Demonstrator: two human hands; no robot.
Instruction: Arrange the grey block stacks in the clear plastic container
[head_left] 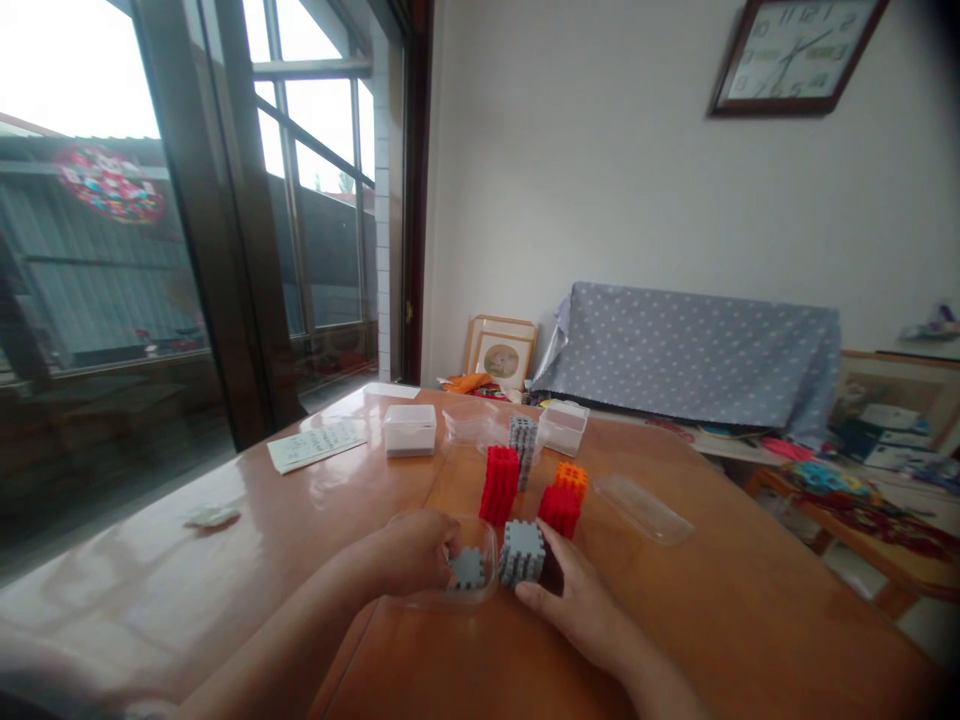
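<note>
On the table (750, 600) in front of me, my left hand (416, 552) reaches into a clear tub (480, 585) and closes its fingers on a small grey piece (467, 568), probably so the tub's wall steadies the grip. My right hand (574, 600) cups a grey block (522, 552) from its right side, fingers curled round it but not clamped, keeping it from tipping; it sits upright just beside the tub. That block looks about as tall as wide, so I cannot tell its long axis. Behind stand a tall red stack (499, 485), a grey stack (523, 445), and a low red stack (559, 510) with an orange piece (571, 476) on it. A clear lid (643, 510) lies to the right.
</note>
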